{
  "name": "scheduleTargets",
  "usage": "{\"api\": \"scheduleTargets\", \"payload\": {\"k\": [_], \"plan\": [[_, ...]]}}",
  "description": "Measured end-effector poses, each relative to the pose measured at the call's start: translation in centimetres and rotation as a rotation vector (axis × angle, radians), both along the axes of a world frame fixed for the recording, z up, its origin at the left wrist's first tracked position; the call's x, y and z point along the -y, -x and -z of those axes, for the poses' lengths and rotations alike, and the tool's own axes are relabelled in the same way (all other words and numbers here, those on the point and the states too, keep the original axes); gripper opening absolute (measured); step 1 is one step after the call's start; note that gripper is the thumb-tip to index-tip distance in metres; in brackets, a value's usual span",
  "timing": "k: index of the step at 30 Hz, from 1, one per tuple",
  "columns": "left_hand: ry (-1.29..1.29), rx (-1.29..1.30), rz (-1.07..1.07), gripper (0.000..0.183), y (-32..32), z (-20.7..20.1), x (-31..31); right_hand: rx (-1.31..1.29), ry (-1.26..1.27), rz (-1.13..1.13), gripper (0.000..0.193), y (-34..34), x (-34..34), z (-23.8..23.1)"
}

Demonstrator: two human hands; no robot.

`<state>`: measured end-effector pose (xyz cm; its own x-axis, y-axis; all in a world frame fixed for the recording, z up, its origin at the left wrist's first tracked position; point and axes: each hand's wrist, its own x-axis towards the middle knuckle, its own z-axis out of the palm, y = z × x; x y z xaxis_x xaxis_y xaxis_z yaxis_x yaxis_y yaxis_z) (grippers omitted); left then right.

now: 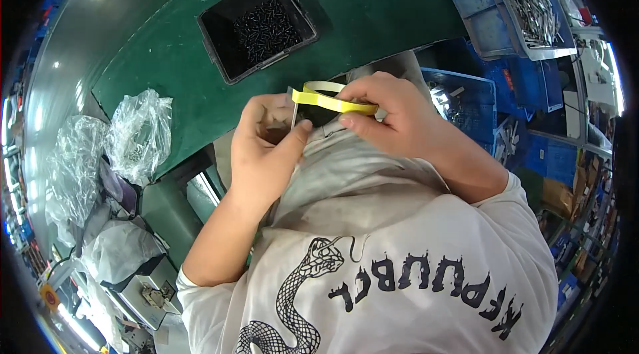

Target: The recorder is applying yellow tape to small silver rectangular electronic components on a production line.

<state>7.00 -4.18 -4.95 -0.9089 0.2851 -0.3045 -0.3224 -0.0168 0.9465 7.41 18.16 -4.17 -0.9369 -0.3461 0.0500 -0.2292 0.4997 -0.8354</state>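
Under and all around the black rectangular plastic bin (225, 33), got a big green tabletop (379, 7). On the near side of that bin, next biggest: a white short-sleeved shirt (426, 221) with a black snake print and drippy black lettering across the front. Well right of the bin, past the table edge, a blue plastic crate (492, 21) heaped with long, thin, silvery metal pieces (526, 4). Left of the bin and nearer, crumpled clear plastic bags (140, 134) in a messy clump. Right of the bin and nearer, another blue plastic tray (487, 111), contents too blurry to name.

Now for the bare hands, both just on the near side of the bin. Left hand (259, 147): fingers curled, thumb brought in, pinching a slim, straight, silvery-grey piece (295, 114) roughly upright. Right hand (393, 114): thumb and index finger nearly together, pinched on a flat, bright yellow strip (316, 99). Strip stretched between both hands, nearer than the bin, bent into a narrow loop, left end right by the top of the slim piece. Can't tell whether joined there or just touching.

Tiniest of the lot: short black cylindrical pieces (269, 27), heaped inside the bin, mostly toward the right.
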Motion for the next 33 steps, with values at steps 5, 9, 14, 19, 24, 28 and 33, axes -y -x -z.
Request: {"api": "scheduleTargets", "payload": {"k": [5,9,14,19,24,28,33], "plan": [[0.039,-0.041,0.030,0.020,-0.1,0.7,0.0,-0.094,-0.053,-0.090,0.025,0.4,-0.3,-0.7],[0.035,-0.105,0.028,0.021,-0.3,0.7,0.0,-0.076,-0.102,-0.115,0.026,0.5,-0.3,-0.8],[-0.053,-0.142,0.042,0.020,-0.4,1.2,0.2,-0.175,-0.113,-0.111,0.027,0.7,-0.3,-0.6],[-0.071,-0.130,0.056,0.020,-0.4,1.2,0.3,-0.190,-0.110,-0.101,0.027,0.7,-0.5,-0.3],[-0.087,-0.125,0.066,0.019,-0.4,1.3,0.3,-0.248,-0.117,-0.095,0.027,0.8,-0.6,0.0],[-0.103,-0.099,0.059,0.019,-0.5,0.9,0.1,-0.218,-0.111,-0.098,0.026,0.8,-0.5,0.3],[-0.112,-0.038,-0.017,0.013,-0.6,1.1,0.3,-0.218,-0.104,-0.091,0.026,0.8,-0.5,0.6]]}}
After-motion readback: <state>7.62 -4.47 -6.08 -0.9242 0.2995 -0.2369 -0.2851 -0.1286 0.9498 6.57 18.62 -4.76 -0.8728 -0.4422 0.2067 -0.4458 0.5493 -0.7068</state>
